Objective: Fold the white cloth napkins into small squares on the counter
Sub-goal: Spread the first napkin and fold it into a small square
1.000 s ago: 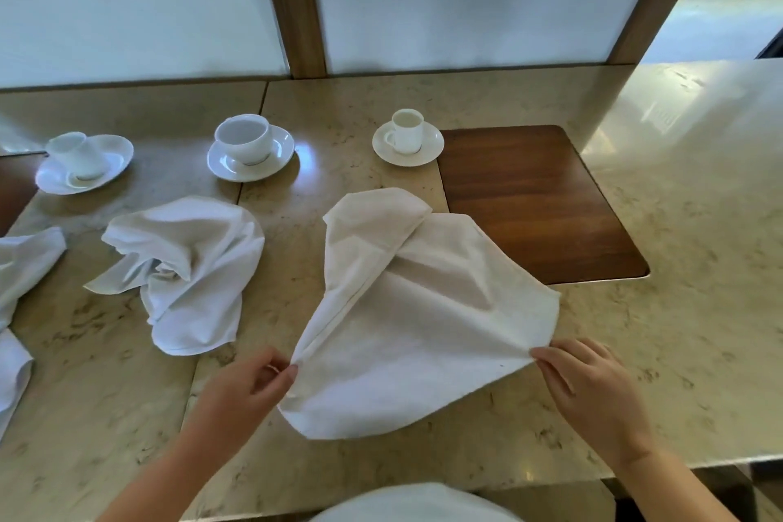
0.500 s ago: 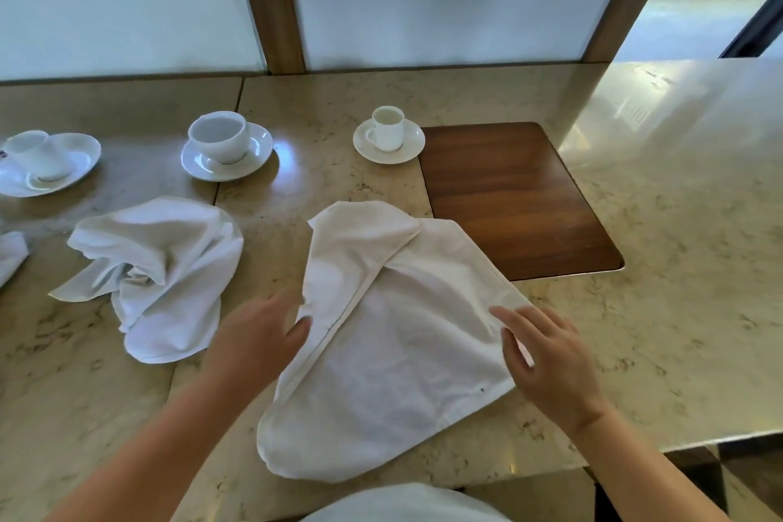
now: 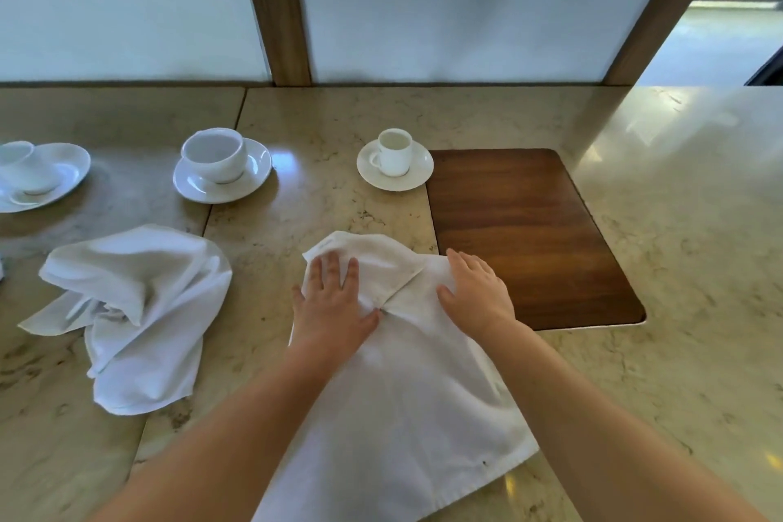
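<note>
A white cloth napkin (image 3: 402, 407) lies spread on the beige stone counter (image 3: 678, 309) in front of me, its far corner folded over toward the middle. My left hand (image 3: 332, 301) rests flat on the napkin's far left part, fingers apart, over the folded flap. My right hand (image 3: 476, 292) presses flat on the far right part, beside the flap's edge. Neither hand pinches the cloth. A second white napkin (image 3: 135, 309) sits crumpled on the counter to the left, apart from both hands.
A wooden inset panel (image 3: 529, 233) lies just right of the napkin. Three white cups on saucers stand behind: a small cup (image 3: 394, 159), a wider cup (image 3: 218, 165), and one at the left edge (image 3: 34, 174). Frosted panels with wooden posts back the counter.
Both hands let go of the napkin's near corners and moved forward onto its far part, now lying flat on it. The napkin sits flatter on the counter.
</note>
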